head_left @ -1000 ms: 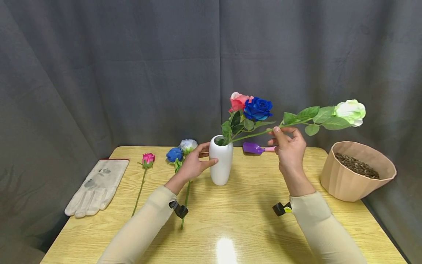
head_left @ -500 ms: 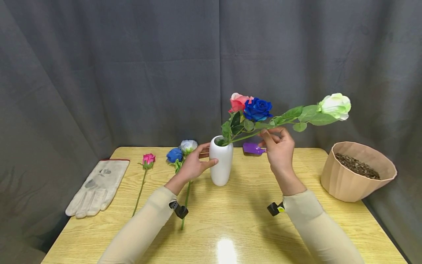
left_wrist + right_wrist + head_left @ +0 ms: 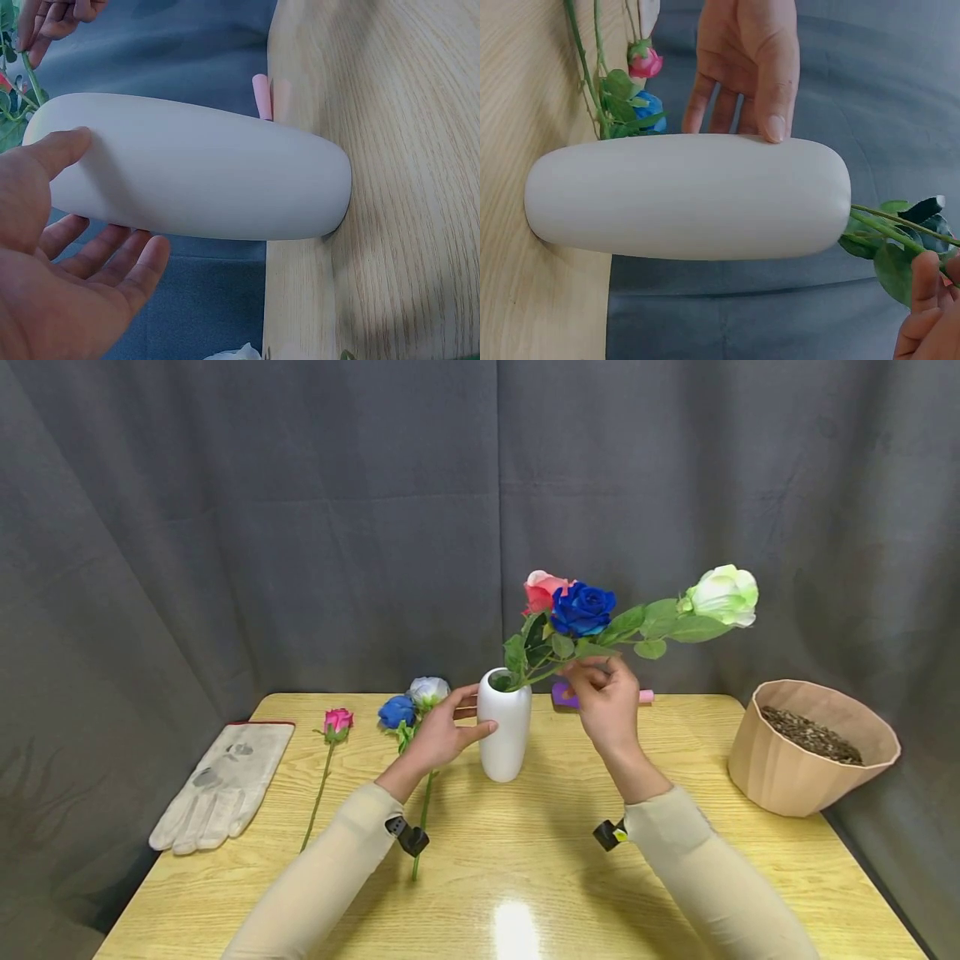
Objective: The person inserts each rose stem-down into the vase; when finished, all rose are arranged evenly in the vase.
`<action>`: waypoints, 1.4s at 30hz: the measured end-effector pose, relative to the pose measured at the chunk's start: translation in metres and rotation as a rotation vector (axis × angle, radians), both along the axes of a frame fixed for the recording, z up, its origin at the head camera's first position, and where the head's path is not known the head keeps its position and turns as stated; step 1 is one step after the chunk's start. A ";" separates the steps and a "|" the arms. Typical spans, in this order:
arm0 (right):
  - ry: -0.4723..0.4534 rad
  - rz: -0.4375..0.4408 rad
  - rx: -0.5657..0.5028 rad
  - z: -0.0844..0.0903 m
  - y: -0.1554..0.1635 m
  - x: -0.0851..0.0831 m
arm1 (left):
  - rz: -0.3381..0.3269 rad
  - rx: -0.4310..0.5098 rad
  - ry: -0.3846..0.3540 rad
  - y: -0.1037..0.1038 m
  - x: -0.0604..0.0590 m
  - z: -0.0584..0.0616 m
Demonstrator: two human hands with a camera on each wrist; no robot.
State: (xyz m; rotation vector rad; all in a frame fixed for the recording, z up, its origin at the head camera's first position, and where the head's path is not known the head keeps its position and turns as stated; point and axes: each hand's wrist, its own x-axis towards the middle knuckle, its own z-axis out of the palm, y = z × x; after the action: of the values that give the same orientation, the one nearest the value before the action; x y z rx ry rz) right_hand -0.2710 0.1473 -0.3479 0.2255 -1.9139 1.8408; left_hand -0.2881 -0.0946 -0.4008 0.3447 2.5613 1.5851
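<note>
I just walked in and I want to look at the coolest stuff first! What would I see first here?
First you'd see the white vase in the middle of the table, with a pink rose and a blue rose in it. The right hand pinches the stem of a white rose that slants into the vase's mouth, while the left hand steadies the vase. A tan pot of brown bits sits at the right.

A glove (image 3: 222, 783) lies left, pot (image 3: 813, 752) right.
</note>
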 end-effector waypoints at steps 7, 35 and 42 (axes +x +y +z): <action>-0.035 0.050 -0.029 -0.005 -0.009 -0.003 | -0.010 -0.005 0.016 -0.001 0.000 -0.001; -0.092 0.021 0.241 -0.018 -0.027 -0.012 | -0.012 0.005 0.022 0.000 0.001 0.000; -0.098 -0.012 0.291 -0.020 -0.030 -0.012 | -0.022 0.026 0.023 0.000 0.001 0.001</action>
State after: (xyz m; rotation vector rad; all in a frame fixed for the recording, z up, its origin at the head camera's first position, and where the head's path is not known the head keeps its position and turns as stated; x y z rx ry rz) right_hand -0.2832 0.1177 -0.3679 0.2208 -2.2438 1.5852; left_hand -0.2870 -0.0944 -0.3998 0.3952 2.5470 1.6171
